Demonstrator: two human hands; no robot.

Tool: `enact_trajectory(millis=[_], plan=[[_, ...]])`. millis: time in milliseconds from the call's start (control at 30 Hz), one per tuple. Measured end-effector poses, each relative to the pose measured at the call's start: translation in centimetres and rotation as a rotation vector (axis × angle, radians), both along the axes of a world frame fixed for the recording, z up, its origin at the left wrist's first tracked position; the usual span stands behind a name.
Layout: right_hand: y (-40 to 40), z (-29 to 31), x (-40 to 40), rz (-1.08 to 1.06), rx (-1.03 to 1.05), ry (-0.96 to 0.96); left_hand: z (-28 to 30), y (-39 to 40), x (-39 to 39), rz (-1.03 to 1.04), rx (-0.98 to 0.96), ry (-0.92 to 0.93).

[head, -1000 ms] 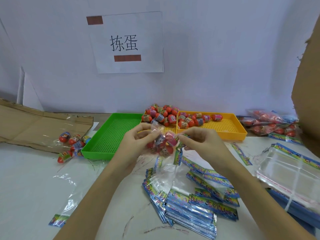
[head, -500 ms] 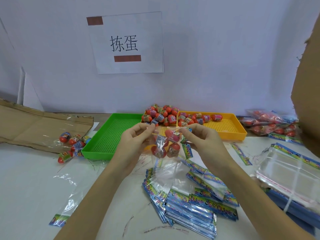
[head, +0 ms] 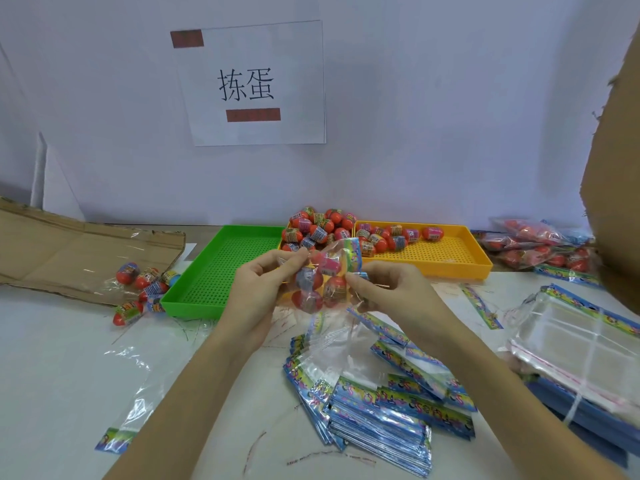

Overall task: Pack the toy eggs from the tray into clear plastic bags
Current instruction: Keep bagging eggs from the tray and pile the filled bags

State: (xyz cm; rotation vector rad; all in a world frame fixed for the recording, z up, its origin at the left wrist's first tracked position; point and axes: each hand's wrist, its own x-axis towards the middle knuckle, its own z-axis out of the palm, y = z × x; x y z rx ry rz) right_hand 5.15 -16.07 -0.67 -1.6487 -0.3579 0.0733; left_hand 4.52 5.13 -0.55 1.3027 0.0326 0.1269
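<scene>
Centre of frame: my left hand [head: 258,289] and right hand [head: 388,289] each pinch one side of a clear bag [head: 320,282] holding several toy eggs, lifted above the table [head: 52,358]. Loose eggs [head: 322,226] are heaped in the yellow tray [head: 450,261], upper centre. The green tray [head: 214,268] sits to its left. Empty bags [head: 377,420] are stacked at lower centre.
</scene>
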Motion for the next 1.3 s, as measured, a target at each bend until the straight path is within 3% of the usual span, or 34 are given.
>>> enact_trajectory(millis=[167,267,433,667,767,833,900,1100,1300], plan=[[0.1,-0.2,0.1,-0.165,0.153,-0.063,0.1,-0.4,0.0,-0.239,-0.127,0.148],[-0.1,0.0,0.4,-0.219,0.19,-0.06,-0.6,-0.7,0.0,-0.343,-0.107,0.106],[-1.2,-0.3,0.8,-0.182,0.013,-0.092,-0.9,-0.5,0.0,-0.254,0.181,-0.045],[-1.2,0.2,0.9,-0.212,0.072,-0.224,-0.8,-0.4,0.1,-0.246,0.155,-0.216],[0.0,0.0,0.6,-0.102,0.251,0.033,-1.1,-1.1,0.1,-0.166,0.078,-0.227],[0.7,-0.2,0.1,0.035,0.203,0.151,-1.4,-1.6,0.2,-0.103,0.065,-0.239],[1.3,-0.6,-0.4,0.109,0.13,0.092,-1.8,-1.9,0.2,-0.072,0.1,-0.246],[0.2,-0.4,0.0,0.028,0.053,-0.042,-1.0,-1.7,-0.3,-0.113,-0.021,-0.122],[-1.1,0.2,0.5,0.118,-0.14,-0.103,-1.0,-1.3,-0.2,-0.052,0.03,-0.063]])
